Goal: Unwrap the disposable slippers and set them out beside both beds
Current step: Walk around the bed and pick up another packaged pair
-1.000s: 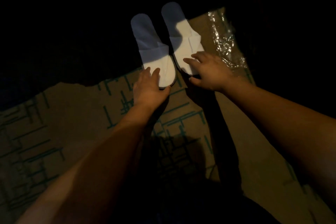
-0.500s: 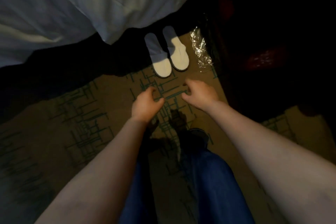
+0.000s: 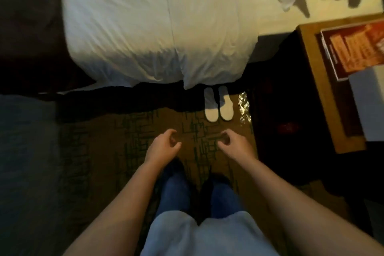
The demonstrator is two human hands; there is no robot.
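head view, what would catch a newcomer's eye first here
The white duvet on the bed fills the top of the view. Below its hanging edge a pair of white slippers sits side by side on the patterned carpet, crinkled clear wrapper just right of them. Both hands, left and right, hang empty nearer the camera.

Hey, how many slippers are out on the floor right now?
2. The left slipper and the right slipper lie side by side on the carpet at the edge of the bed, their toes partly under the overhanging duvet. Others may be hidden.
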